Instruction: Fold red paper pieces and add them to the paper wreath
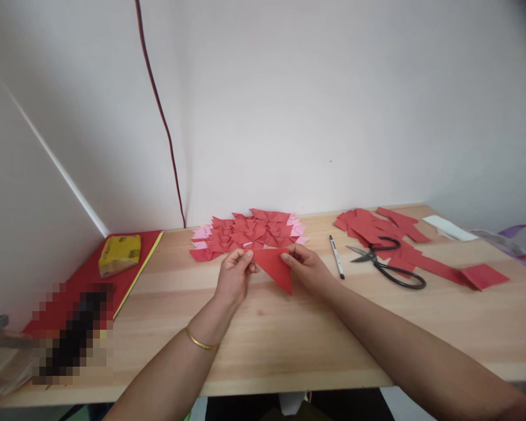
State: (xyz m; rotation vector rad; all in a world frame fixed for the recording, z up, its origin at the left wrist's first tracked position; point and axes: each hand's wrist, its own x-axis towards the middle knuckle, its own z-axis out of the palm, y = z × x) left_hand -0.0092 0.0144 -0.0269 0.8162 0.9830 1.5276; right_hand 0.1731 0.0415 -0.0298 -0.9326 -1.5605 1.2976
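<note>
Between my two hands is a red paper triangle [275,268], its long point hanging down on the right side. My left hand [235,272] pinches its upper left corner between thumb and fingers. At the upper right corner, my right hand [305,266] grips the paper the same way. Just behind the hands lies a pile of folded red paper pieces [254,231], with folded pink pieces [202,234] showing at its sides.
Right of my hands lie a pen [337,257], black-handled scissors [374,255] and loose red paper strips [363,225]. A white strip [449,228] is farther right. At left, a yellow packet [120,255] sits on a red sheet [151,248]. A cable [160,111] hangs along the wall.
</note>
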